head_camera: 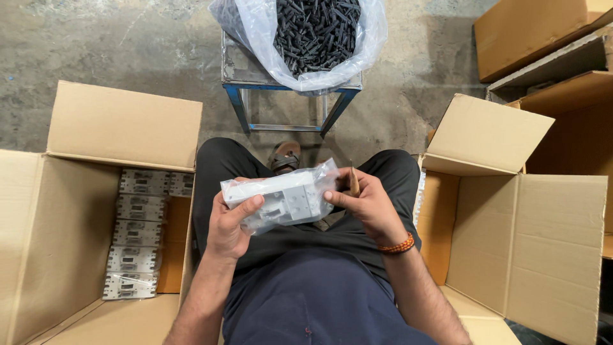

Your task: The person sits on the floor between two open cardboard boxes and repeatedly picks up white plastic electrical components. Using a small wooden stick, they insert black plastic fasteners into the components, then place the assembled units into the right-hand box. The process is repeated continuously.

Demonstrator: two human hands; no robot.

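A grey plastic device in a clear plastic bag (286, 199) is held over my lap with both hands. My left hand (230, 225) grips its left end from below, thumb on top. My right hand (364, 203) pinches the bag's right edge and also holds a small brown object between the fingers. The device lies roughly level, tilted slightly.
An open cardboard box (76, 217) on my left holds a row of several bagged grey devices (137, 233). Another open cardboard box (511, 217) stands on my right. Ahead, a blue metal stool (287, 96) carries a clear bag of black plastic parts (313, 32). More cartons (543, 32) sit at the far right.
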